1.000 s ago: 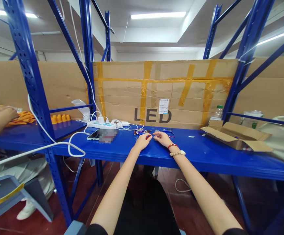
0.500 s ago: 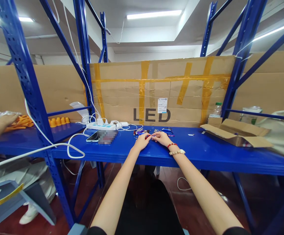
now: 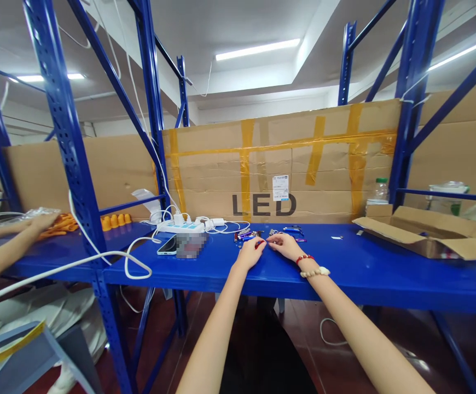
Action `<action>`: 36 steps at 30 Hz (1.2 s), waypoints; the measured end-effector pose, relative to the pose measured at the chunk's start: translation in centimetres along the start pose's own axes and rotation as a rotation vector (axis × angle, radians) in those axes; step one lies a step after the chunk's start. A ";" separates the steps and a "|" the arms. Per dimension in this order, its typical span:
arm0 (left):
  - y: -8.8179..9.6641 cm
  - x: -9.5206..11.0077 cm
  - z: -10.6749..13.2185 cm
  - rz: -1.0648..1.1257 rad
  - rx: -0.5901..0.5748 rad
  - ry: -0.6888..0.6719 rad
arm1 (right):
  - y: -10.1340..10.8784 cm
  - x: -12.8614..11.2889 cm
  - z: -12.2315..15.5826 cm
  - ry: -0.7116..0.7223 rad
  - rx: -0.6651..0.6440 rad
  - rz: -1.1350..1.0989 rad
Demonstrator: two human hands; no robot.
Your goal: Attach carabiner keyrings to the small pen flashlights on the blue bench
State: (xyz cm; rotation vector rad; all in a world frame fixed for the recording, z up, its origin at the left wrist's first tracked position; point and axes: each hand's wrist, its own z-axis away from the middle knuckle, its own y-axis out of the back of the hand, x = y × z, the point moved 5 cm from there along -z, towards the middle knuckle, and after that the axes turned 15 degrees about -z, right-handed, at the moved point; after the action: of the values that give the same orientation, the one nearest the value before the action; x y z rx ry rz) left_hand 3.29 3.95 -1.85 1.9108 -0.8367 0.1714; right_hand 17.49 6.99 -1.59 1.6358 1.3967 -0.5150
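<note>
My left hand (image 3: 251, 253) rests over the blue tabletop with its fingers closed on a small red object (image 3: 259, 244), too small to name. Close beside it, my right hand (image 3: 285, 245) has its thumb and fingers pinched together; what sits between the fingertips cannot be made out. The fingertips of both hands almost meet. Just beyond the left hand lies a pile of small shiny blue, purple and red pieces (image 3: 244, 236). More slim blue pieces (image 3: 292, 229) lie behind the right hand.
A white power strip (image 3: 180, 226) with tangled cables and a phone (image 3: 167, 245) are at left. An open cardboard box (image 3: 421, 241) and a bottle (image 3: 381, 191) stand at right. Blue rack posts (image 3: 63, 131) frame the table (image 3: 324, 273). Another person's arms (image 3: 14, 241) reach in at far left.
The view has shifted, so the whole scene sits lower and a little further right. Both hands keep nearly the same closed pose, with the small red object still in my left hand.
</note>
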 end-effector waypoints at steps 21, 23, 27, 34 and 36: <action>0.4 0.3 0.1 -0.009 -0.020 0.000 | 0.0 -1.1 0.4 -0.117 0.031 -0.102; 0.4 0.3 0.0 -0.004 -0.015 -0.006 | 0.0 -1.1 0.4 -0.138 0.053 -0.132; 0.4 0.3 -0.2 0.014 0.003 -0.026 | 0.2 -1.1 0.5 -0.178 0.122 -0.190; 0.3 0.4 -0.4 0.072 0.023 -0.079 | 0.1 -1.5 0.5 -0.167 0.088 -0.286; 0.3 0.4 -0.5 0.083 0.022 -0.082 | 0.1 -1.6 0.4 -0.146 0.079 -0.296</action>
State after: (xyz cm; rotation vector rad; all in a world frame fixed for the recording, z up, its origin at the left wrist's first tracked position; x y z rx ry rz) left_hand 3.52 4.07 -1.21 1.9155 -0.9737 0.1541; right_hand 17.25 5.74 -0.50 1.4266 1.5321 -0.8532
